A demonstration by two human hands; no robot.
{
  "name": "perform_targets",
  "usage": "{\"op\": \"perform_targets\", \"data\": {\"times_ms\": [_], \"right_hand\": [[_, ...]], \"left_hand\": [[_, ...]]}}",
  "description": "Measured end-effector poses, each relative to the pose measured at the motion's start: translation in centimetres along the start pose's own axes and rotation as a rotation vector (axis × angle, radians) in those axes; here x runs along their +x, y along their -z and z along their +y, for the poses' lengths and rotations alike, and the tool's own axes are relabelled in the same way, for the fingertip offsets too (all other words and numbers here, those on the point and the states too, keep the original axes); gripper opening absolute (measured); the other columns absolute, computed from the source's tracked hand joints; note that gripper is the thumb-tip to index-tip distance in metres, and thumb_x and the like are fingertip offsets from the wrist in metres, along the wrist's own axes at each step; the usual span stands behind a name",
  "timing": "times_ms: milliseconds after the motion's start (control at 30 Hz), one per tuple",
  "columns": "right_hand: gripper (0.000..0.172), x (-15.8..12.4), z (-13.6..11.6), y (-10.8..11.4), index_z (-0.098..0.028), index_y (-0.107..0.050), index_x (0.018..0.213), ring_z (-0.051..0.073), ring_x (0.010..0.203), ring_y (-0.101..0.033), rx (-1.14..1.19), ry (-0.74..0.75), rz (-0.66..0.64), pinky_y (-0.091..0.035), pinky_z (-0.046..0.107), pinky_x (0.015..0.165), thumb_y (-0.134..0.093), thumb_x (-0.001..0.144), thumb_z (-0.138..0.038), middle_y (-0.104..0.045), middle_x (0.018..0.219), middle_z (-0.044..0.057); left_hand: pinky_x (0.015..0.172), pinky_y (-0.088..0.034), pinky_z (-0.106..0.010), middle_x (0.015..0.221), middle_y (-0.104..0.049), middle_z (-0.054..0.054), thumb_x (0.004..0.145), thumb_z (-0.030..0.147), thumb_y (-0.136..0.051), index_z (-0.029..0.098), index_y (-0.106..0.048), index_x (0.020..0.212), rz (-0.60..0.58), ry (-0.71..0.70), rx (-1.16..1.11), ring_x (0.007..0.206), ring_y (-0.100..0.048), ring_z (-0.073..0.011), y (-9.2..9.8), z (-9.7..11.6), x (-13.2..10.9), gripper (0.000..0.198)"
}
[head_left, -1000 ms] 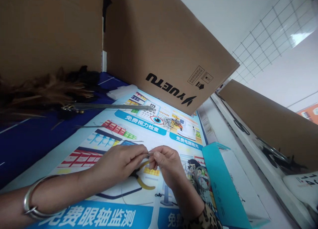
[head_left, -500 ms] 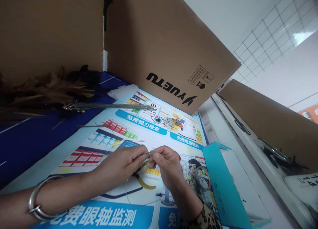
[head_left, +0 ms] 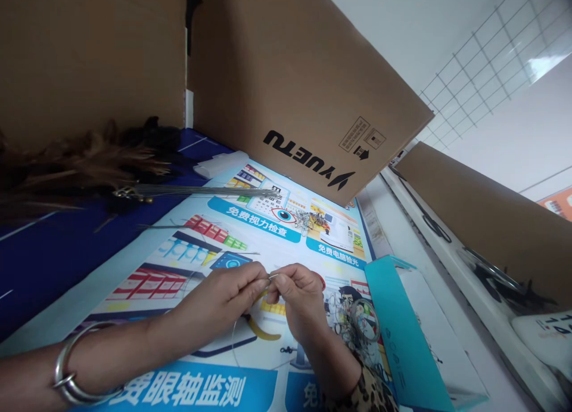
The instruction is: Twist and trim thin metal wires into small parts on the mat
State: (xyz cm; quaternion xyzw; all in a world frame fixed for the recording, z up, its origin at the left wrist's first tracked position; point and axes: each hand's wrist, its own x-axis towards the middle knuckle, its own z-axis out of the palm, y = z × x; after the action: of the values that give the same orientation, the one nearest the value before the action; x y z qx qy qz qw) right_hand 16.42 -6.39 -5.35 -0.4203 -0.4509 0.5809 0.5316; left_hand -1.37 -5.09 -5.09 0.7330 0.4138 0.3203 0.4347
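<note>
My left hand (head_left: 236, 287) pinches a thin metal wire (head_left: 273, 275) between thumb and index finger. Fingertip to fingertip with it, my right hand (head_left: 297, 293) is closed on the same wire, a short bit of which shows between the two. A thin length of wire (head_left: 233, 340) curves down below my left hand, over the printed poster. Partly covered by my hands, a tool with yellow curved handles (head_left: 263, 330), seemingly pliers, lies on the poster. A small dark twisted wire piece (head_left: 286, 350) is close to my right wrist.
A bundle of straight wires (head_left: 210, 191) lies beyond my hands, near brown feathers (head_left: 107, 155). Small metal pieces (head_left: 306, 221) are heaped on the poster; more lie around a round clear item (head_left: 365, 319) at right. A teal box (head_left: 397, 334) and large cardboard box (head_left: 290, 84) border the area.
Both hands stay nearly in place. My left forearm and wrist have shifted slightly, and the wire hanging below my left hand now shows more clearly as a curve.
</note>
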Motion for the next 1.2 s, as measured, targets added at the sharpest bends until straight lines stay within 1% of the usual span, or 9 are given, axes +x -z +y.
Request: {"op": "perform_targets", "data": {"times_ms": [200, 333, 567, 833, 1033, 1200], "right_hand": [[0.023, -0.1, 0.7, 0.0, -0.018, -0.074, 0.081, 0.011, 0.052, -0.056, 0.003, 0.025, 0.024, -0.044, 0.025, 0.057, -0.084, 0.079, -0.039, -0.066, 0.06, -0.002], [0.022, -0.1, 0.9, -0.1, -0.018, -0.072, 0.081, 0.011, 0.053, -0.055, -0.017, 0.034, 0.036, -0.044, 0.025, 0.057, -0.082, 0.082, -0.039, -0.064, 0.06, -0.002], [0.024, -0.1, 1.5, -0.3, -0.018, -0.071, 0.082, 0.011, 0.054, -0.053, -0.05, 0.037, 0.085, -0.044, 0.025, 0.057, -0.079, 0.083, -0.041, -0.063, 0.061, -0.002], [0.024, 0.0, 2.1, -0.1, -0.018, -0.07, 0.082, 0.012, 0.055, -0.053, -0.081, 0.07, 0.095, -0.043, 0.026, 0.059, -0.077, 0.086, -0.041, -0.062, 0.062, -0.003], [0.025, 0.3, 2.4, -0.1, -0.018, -0.072, 0.084, 0.012, 0.056, -0.054, -0.071, 0.04, 0.082, -0.044, 0.026, 0.061, -0.077, 0.086, -0.043, -0.063, 0.064, -0.002], [0.034, 0.5, 2.7, -0.2, -0.018, -0.075, 0.09, 0.012, 0.057, -0.055, -0.082, 0.021, 0.121, -0.041, 0.025, 0.056, -0.068, 0.091, -0.051, -0.068, 0.074, 0.002]], "left_hand": [[0.057, -0.038, -0.027, 0.062, -0.058, 0.004, 0.096, 0.047, -0.037, 0.023, -0.053, 0.073, -0.006, 0.031, -0.007, 0.059, -0.054, -0.0161, -0.1, 0.3, -0.1, 0.037], [0.058, -0.04, -0.027, 0.063, -0.059, 0.003, 0.095, 0.047, -0.036, 0.024, -0.052, 0.073, -0.024, 0.04, -0.009, 0.061, -0.055, -0.0166, 0.0, 0.5, -0.1, 0.036], [0.059, -0.041, -0.027, 0.063, -0.06, 0.003, 0.095, 0.045, -0.036, 0.024, -0.053, 0.073, -0.008, 0.035, -0.012, 0.061, -0.056, -0.0171, -0.2, 0.1, 0.0, 0.035], [0.059, -0.043, -0.028, 0.063, -0.061, 0.002, 0.094, 0.045, -0.037, 0.024, -0.052, 0.071, 0.004, 0.037, -0.024, 0.061, -0.058, -0.0177, -0.2, 0.4, 0.0, 0.035], [0.059, -0.042, -0.027, 0.063, -0.062, 0.003, 0.094, 0.043, -0.039, 0.023, -0.055, 0.072, 0.04, 0.017, -0.002, 0.06, -0.057, -0.0163, -0.3, -0.2, 0.3, 0.034], [0.061, -0.04, -0.027, 0.067, -0.063, 0.002, 0.092, 0.039, -0.041, 0.022, -0.06, 0.075, 0.151, -0.01, 0.131, 0.063, -0.058, -0.0163, 0.5, -1.7, 1.1, 0.031]]}}
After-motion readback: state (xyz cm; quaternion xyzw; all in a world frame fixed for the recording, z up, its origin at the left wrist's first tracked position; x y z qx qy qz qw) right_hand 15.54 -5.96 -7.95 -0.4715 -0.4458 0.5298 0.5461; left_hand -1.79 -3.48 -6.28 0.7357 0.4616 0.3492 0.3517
